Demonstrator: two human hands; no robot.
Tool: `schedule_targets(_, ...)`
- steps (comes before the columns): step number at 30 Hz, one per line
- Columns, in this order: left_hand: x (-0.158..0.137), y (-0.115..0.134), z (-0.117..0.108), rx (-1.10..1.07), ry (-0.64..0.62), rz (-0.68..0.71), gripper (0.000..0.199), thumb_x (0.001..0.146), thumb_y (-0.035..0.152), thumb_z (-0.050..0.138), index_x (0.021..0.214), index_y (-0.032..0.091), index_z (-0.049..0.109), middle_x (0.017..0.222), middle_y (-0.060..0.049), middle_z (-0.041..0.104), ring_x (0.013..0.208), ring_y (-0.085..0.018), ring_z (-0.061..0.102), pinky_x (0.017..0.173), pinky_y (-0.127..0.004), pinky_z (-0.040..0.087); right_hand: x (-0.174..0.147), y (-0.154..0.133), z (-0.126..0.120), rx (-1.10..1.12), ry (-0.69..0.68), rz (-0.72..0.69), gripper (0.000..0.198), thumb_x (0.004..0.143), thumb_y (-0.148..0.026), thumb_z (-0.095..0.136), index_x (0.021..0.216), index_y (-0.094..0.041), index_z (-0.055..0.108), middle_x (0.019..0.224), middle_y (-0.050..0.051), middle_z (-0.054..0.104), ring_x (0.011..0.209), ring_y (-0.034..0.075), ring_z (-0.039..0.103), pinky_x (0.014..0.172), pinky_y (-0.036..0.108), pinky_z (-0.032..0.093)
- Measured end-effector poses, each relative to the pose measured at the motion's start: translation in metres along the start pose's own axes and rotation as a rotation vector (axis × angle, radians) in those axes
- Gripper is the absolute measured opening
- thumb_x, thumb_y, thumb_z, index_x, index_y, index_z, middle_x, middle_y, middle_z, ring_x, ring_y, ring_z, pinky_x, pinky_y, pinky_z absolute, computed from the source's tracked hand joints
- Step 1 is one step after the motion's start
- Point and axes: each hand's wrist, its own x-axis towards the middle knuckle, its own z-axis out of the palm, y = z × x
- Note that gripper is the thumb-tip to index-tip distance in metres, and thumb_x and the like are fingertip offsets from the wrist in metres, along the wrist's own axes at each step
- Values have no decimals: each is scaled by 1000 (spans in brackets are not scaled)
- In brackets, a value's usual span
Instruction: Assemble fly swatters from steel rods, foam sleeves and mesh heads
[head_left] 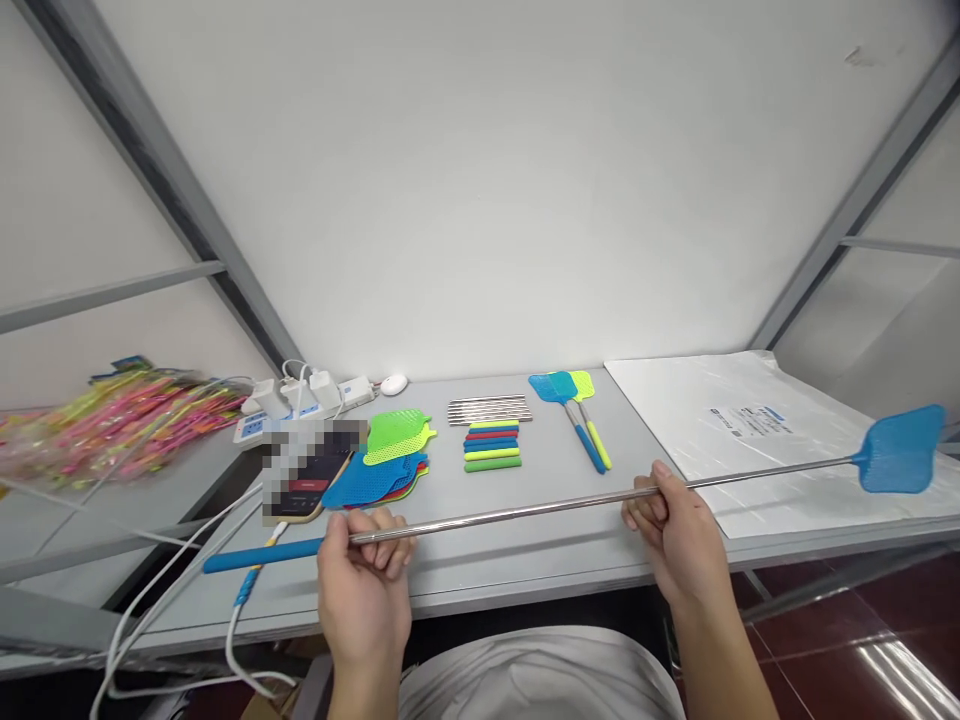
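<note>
A telescopic fly swatter with a blue paddle and blue grip is stretched out long above the table's front edge. My left hand is closed around it where the blue grip meets the metal rod. Farther along the rod, my right hand pinches it between thumb and fingers. Beyond them lie a stack of loose swatter paddles in green, yellow, blue and red, a row of coloured grips, and a bundle of metal rods. Two short fly swatters, blue and yellow, rest to their right.
A white wrapped sheet covers the table's right side. At left are a phone, a power strip with chargers, and white cables. Bagged colourful items lie beyond the frame's post. A wall rises behind.
</note>
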Motion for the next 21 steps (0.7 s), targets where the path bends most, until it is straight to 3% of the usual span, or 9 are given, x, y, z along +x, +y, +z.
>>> schedule_targets(4,-15,-18,5,57,-103,-81,46,92,44,51,56,18,37,51,5,32,45,-8,29,45,-23,28,-6,9,6,-41,-37,-39,44,83,-42,68,55,-21,41,53,-9,26,47,8,24,51,26,35)
schedule_targets(10,-41,-43,15,185,-405,-294,50,95,55,41,61,18,45,52,3,41,47,-9,32,49,-24,27,-23,31,18,-134,-223,0,44,86,-45,62,57,-21,40,56,-7,25,52,10,25,51,27,32)
schedule_targets(12,-40,-41,15,153,-380,-278,51,95,56,39,61,18,45,53,3,40,48,-9,32,50,-24,28,-24,33,17,-176,-267,-7,46,88,-45,60,56,-22,37,57,-7,23,53,11,25,52,28,31)
schedule_targets(17,-24,-24,8,32,-157,-142,45,93,54,44,66,19,48,59,3,42,49,-10,35,50,-24,32,-17,25,7,-221,-239,-59,47,89,-42,59,54,-22,35,56,-6,21,54,12,26,54,29,30)
schedule_targets(21,-17,-17,6,25,-107,-79,48,94,50,45,59,18,41,54,4,34,47,-9,32,49,-24,32,-16,21,6,-233,-257,-51,47,90,-41,59,53,-22,36,55,-6,22,54,13,26,54,30,30)
